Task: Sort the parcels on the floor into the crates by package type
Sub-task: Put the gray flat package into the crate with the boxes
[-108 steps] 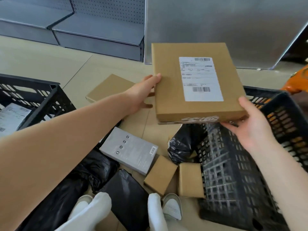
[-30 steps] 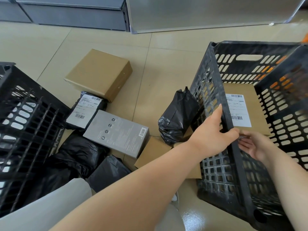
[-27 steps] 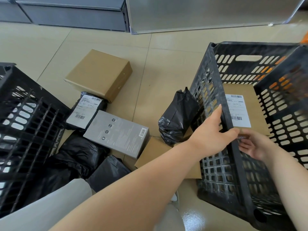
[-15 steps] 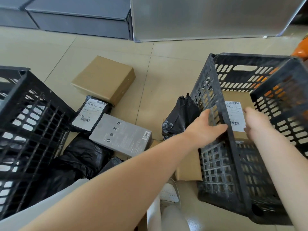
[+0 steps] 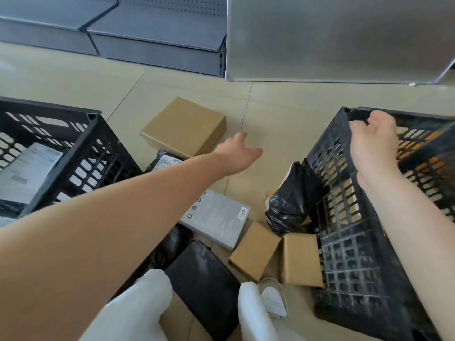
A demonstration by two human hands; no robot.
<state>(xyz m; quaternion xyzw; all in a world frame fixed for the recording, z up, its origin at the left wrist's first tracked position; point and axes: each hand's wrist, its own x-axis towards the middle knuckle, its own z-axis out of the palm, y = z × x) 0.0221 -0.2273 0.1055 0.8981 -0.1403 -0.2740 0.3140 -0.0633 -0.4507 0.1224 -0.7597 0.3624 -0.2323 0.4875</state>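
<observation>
My left hand (image 5: pixel 237 153) hovers open and empty above the floor, just right of a large brown cardboard box (image 5: pixel 183 125). My right hand (image 5: pixel 373 143) is over the right black crate (image 5: pixel 344 237), fingers loosely apart at its far rim, holding nothing. On the floor lie a grey flat box (image 5: pixel 216 219), two small brown boxes (image 5: pixel 254 249) (image 5: pixel 301 259), a black bag (image 5: pixel 291 200) leaning on the right crate, a flat black bag (image 5: pixel 204 279) and a labelled black bag (image 5: pixel 166 162). The left black crate (image 5: pixel 81 143) holds a labelled parcel (image 5: pixel 25 172).
Grey shelving bases (image 5: pixel 157 43) and a metal panel (image 5: pixel 339 38) stand at the back. My white-clad legs (image 5: pixel 138 313) and a white shoe (image 5: pixel 273 299) are at the bottom, among the parcels. Tiled floor (image 5: pixel 278 109) shows between the crates.
The flat labelled brown box went into the right crate. My left hand left the crate wall and swung left toward the large brown box; my right hand rose to the crate's far rim.
</observation>
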